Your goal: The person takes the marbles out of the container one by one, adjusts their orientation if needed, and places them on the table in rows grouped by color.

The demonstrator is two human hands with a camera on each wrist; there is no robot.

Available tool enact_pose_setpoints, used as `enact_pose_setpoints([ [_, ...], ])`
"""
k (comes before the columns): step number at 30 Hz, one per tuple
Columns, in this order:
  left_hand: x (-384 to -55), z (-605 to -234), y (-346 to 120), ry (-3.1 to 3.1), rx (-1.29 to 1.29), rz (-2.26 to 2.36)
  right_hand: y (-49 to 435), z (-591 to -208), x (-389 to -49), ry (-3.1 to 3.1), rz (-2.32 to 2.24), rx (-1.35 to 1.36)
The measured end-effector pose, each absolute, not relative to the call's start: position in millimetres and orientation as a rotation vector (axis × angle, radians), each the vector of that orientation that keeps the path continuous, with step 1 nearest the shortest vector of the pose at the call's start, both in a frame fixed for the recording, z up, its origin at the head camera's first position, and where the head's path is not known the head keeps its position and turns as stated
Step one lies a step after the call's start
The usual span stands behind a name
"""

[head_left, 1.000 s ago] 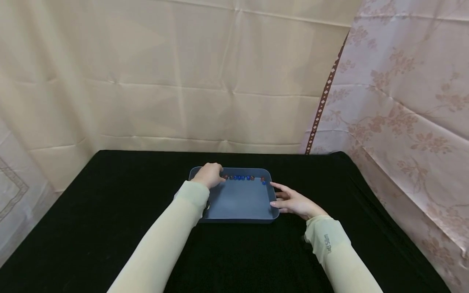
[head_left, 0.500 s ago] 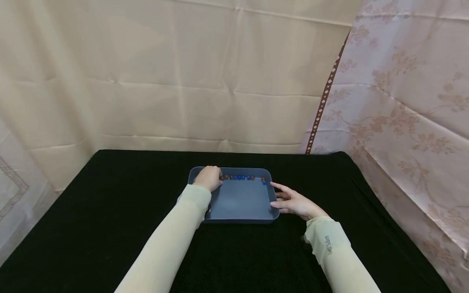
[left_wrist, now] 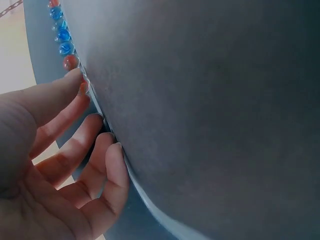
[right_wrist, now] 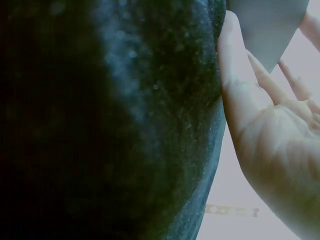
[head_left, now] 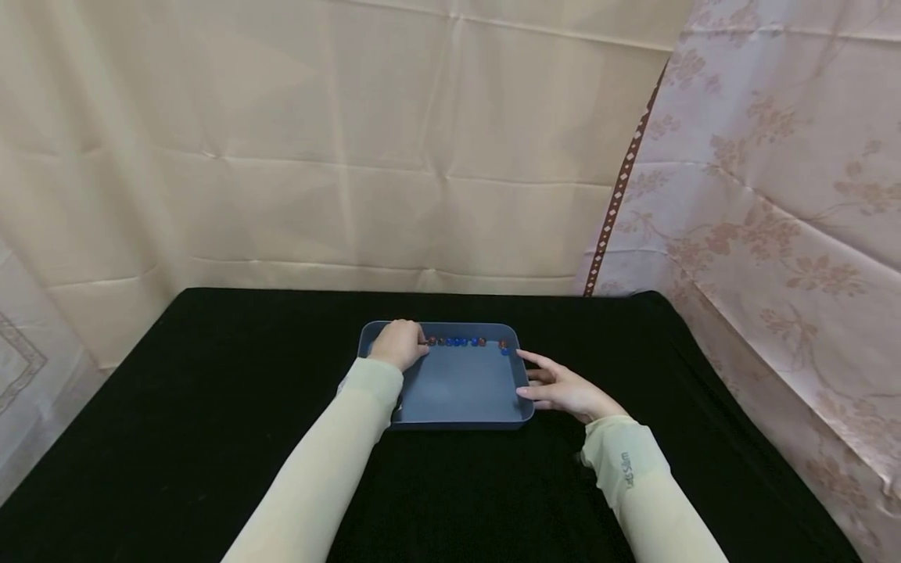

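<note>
A blue-grey tray lies on the black cloth. Along its far wall runs a row of red-brown and blue glass marbles. A separate pair, a brown marble and a blue marble, sits in the far right corner. My left hand is inside the tray at the row's left end. In the left wrist view, its thumb and index finger pinch a red marble, mostly covered, beside the row's end marble. My right hand touches the tray's right side with spread, loosely bent fingers.
Black cloth covers the table on all sides of the tray. Behind the table hangs a cream curtain, and a floral curtain borders the right side.
Over the last second my left hand has moved slightly left and toward me at the row's left end. The right hand stays at the tray's side, and the marbles keep their arrangement.
</note>
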State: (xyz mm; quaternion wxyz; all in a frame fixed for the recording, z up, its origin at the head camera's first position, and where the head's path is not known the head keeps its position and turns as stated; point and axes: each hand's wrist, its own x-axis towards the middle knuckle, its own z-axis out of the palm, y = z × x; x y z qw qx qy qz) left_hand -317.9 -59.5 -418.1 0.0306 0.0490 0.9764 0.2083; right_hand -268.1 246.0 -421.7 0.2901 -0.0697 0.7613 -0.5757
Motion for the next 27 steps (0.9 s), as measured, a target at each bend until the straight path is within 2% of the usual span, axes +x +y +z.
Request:
enact_pose_setpoints([
  [27,-320.0,-426.3,-59.7,3.03,0.194,0.62,246.4,-423.0,-266.4,2.053,-1.528,-0.143],
])
